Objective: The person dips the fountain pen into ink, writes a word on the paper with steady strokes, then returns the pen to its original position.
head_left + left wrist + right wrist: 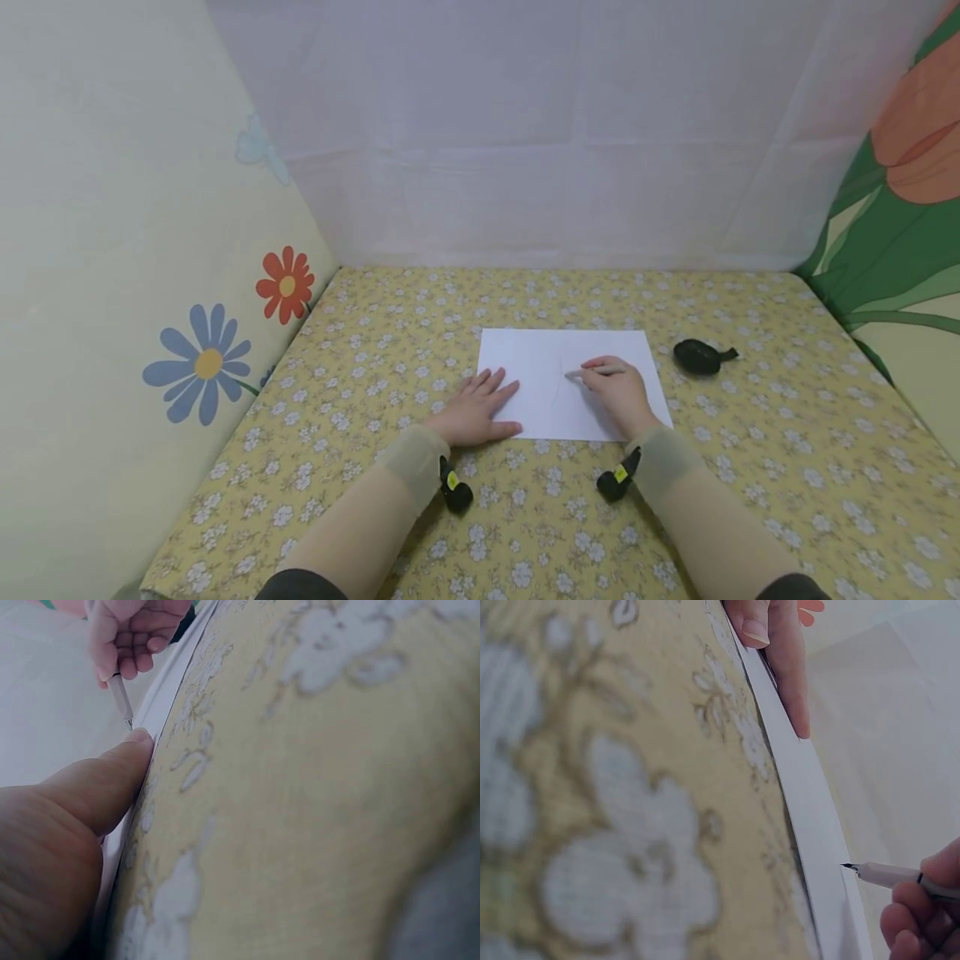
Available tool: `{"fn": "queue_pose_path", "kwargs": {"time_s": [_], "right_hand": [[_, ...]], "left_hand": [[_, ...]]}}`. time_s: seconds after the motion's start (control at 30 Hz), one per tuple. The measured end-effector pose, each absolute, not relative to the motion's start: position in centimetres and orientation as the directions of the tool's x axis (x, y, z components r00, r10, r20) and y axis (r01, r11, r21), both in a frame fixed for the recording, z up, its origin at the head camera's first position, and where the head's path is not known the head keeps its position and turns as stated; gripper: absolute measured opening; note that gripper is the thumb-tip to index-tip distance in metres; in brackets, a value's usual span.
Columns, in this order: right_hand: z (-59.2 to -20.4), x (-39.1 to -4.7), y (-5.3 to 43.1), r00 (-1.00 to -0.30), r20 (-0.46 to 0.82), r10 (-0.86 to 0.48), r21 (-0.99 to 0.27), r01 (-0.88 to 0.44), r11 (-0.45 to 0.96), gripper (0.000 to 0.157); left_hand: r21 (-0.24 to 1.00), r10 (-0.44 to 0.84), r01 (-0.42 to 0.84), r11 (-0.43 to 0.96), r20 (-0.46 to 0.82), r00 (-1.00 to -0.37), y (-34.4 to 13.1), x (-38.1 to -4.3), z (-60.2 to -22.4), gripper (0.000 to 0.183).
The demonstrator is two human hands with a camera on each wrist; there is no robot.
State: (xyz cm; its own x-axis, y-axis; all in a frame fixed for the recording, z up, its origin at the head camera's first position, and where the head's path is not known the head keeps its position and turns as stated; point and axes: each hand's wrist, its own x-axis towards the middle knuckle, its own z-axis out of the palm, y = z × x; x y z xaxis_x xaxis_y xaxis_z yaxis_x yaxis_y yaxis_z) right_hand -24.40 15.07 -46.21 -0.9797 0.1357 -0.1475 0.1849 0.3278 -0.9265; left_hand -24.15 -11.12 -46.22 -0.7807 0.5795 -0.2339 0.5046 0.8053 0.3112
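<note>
A sheet of white paper [536, 354] lies flat on the cloth-covered table. My left hand [474, 408] rests on its left edge with fingers spread; the thumb [112, 776] lies along the near edge in the left wrist view. In my right hand [621, 393] is a pale fountain pen [885, 874], pinched between thumb and fingers. Its dark nib points left, at or just above the paper, and I cannot tell if it touches. Faint thin lines show on the sheet beside the nib.
Right of the paper lies a black rounded object [697, 357] with a short stem-like end. Yellow floral cloth [360, 367] covers the table. A white sheet [525, 167] hangs behind, and flower-printed panels [90, 250] stand at both sides.
</note>
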Motion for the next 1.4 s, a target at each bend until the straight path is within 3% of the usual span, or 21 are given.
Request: {"fn": "queue_pose_path", "kwargs": {"time_s": [0.7, 1.4], "right_hand": [[-46.0, -23.6, 15.9, -0.975, -0.166, 0.145, -0.899, 0.21, 0.384, 0.023], [-45.5, -22.1, 16.8, -0.972, -0.202, 0.123, -0.909, 0.233, 0.344, 0.02]], "left_hand": [[0.306, 0.586, 0.514, 0.801, -0.234, -0.775, -11.3, -24.3, -46.3, 0.078], [0.324, 0.587, 0.507, 0.799, -0.235, -0.775, -11.2, -24.1, -46.2, 0.077]]}}
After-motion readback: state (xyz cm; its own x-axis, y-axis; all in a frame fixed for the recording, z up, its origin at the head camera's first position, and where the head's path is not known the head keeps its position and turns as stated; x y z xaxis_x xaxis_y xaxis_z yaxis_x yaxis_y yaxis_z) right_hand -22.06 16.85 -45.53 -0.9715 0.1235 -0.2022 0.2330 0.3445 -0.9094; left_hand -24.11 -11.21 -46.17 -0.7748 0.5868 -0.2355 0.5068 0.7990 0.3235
